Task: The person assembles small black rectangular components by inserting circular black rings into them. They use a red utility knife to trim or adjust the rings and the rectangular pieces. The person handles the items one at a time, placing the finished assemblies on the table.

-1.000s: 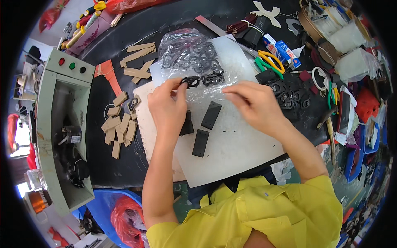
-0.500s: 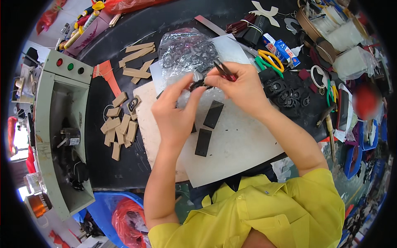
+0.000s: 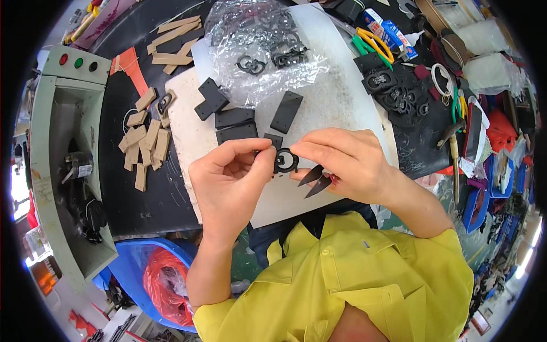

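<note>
A small black ring-shaped buckle (image 3: 280,162) is pinched between my two hands over the near part of the white sheet. My left hand (image 3: 228,179) closes thumb and forefinger on its left side. My right hand (image 3: 353,162) grips its right side with thumb and forefinger. Tucked in the same right hand is a pair of thread snips (image 3: 315,181), dark blades spread and pointing left. Several flat black rectangular pieces (image 3: 286,112) lie just beyond my hands. Farther off is a clear plastic bag (image 3: 250,57) of similar black buckles.
Tan rectangular pieces (image 3: 152,134) are heaped at left, near a grey metal box (image 3: 43,159) with buttons. At right sit a pile of black buckled parts (image 3: 399,94), yellow-handled scissors (image 3: 376,43) and a hammer (image 3: 453,139). A blue tub (image 3: 128,262) stands below the table's left edge.
Both hands have come nearer to my body with the buckle, uncovering the bag and black pieces. The snips' blades now point left instead of away. The whole view has shifted slightly.
</note>
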{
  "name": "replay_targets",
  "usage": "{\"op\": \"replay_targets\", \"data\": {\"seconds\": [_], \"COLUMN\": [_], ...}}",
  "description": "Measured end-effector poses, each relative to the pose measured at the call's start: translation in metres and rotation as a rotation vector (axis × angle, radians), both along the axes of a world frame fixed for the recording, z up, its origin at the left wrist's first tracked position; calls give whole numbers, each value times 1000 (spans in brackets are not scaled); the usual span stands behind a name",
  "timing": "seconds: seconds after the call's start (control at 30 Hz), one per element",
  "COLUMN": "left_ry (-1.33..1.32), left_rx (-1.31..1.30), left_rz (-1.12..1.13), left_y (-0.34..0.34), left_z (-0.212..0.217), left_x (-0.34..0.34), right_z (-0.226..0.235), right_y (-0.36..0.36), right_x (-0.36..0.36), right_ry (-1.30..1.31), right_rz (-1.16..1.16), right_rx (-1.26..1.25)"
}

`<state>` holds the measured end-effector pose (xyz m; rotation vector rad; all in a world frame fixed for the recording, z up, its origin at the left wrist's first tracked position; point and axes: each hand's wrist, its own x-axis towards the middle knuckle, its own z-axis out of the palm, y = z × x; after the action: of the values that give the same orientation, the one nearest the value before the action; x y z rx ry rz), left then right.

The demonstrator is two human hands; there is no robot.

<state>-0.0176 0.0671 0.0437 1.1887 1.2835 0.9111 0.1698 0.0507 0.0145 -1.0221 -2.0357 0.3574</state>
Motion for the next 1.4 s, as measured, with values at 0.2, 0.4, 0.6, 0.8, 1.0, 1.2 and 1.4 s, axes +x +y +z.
{"op": "replay_targets", "data": {"seconds": [0.2, 0.4, 0.6, 0.8, 1.0, 1.2, 1.4], "left_ry": [45, -309, -404, -82, -76, -94, -53], "left_rx": [82, -247, -37, 187, 52, -3, 64], "left_rz": [-56, -194, 277, 239, 235, 266, 73], "left_y": [-20, -35, -56, -70, -71, -79, -63], "left_z": [-9, -24, -33, -44, -38, -39, -31], "left_x": [1, 0, 19, 18, 13, 13, 22], "right_z": [1, 1, 4, -1, -27, -21, -8], "right_y": [-9, -12, -36, -36, -46, -55, -48], "right_x": [4, 1, -14, -12, -11, -6, 9], "right_ry": [99, 119, 520, 458, 61, -4, -148], "right_rz": [79, -11, -151, -109, 30, 97, 95], "right_rx": [-109, -204, -879, -876, 1, -20, 41]}}
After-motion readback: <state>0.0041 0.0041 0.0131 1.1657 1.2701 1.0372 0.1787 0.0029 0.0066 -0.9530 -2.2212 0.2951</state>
